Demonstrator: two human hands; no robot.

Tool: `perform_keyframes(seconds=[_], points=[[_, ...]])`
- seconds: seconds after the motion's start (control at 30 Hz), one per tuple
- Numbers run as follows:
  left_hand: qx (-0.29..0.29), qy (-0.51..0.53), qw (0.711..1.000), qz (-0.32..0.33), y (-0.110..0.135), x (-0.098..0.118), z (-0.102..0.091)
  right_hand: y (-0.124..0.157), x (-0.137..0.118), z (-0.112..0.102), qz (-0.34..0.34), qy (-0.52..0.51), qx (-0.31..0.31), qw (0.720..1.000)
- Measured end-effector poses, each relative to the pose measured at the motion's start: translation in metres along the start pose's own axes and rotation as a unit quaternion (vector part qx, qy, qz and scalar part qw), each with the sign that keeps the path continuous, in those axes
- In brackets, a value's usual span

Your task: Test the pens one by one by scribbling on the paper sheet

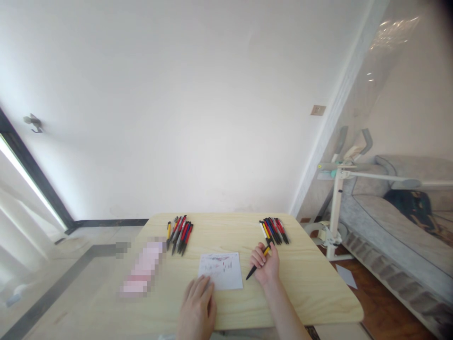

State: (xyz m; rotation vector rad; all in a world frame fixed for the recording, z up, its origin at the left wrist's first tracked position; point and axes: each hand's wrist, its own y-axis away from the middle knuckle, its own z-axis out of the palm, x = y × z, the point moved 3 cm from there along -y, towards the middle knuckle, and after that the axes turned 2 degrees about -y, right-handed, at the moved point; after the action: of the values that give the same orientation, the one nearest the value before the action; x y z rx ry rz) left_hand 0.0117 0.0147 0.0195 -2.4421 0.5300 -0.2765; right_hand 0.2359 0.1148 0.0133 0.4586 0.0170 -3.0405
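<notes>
Your right hand fingers are curling around a black-and-yellow pen, tip pointing at the paper. Your left hand is lying flat and empty, fingers pressing the paper's near corner onto the desk. Loosening that press risks the sheet sliding. Pens are lying in two loose piles, left and right; no containers showing.

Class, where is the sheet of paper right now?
The sheet of paper lies on the table, between the left hand and right hand.
</notes>
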Motion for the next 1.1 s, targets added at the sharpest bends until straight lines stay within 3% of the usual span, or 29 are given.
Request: perform_keyframes(seconds=[0.47,0.77,1.1], points=[[-0.003,0.028,0.999,-0.027,0.0017,0.0002,0.0013,0.0005,0.0,0.0005,0.003,-0.013,0.004,1.0],[-0.021,0.049,0.999,0.002,0.0013,0.0033,-0.0008,0.0004,0.0007,0.0,0.005,-0.022,0.003,1.0],[0.004,0.05,0.999,0.006,0.0012,0.0023,0.0,0.0005,0.0004,0.0005,0.013,-0.029,-0.001,0.999]])
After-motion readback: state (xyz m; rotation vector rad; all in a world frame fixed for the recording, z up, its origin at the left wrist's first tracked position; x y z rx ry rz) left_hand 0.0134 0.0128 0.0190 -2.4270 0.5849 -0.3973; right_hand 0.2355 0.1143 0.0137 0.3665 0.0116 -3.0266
